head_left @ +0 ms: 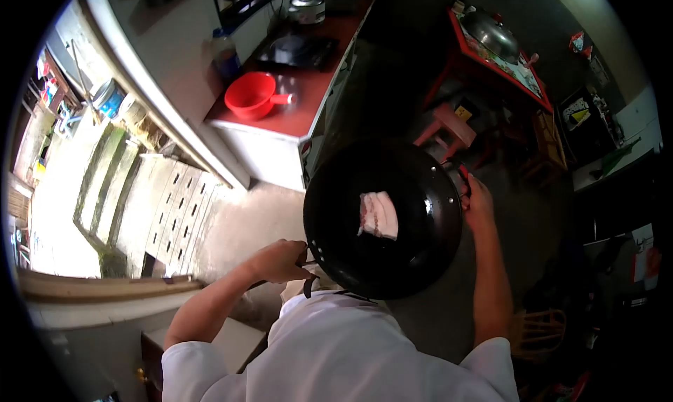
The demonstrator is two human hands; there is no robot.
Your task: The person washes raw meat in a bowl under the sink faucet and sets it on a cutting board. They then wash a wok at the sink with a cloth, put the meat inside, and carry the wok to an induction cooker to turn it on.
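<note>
A large black wok [413,262] is held up in front of my body, above the floor. Inside it lies a pale pink and white piece of meat [379,215], near the middle. My left hand [280,261] is closed round the handle at the wok's lower left side. At the upper right side, my right hand [477,197] grips the opposite handle, with its fingers wrapped round it.
A red counter [301,97] at the upper left bears a red plastic ladle [251,96], a black cooktop [298,50] and a metal pot [307,9]. A red table [484,60] with a large metal lid [491,34] stands at the upper right, beside a pink stool [452,125]. A doorway opens on the left.
</note>
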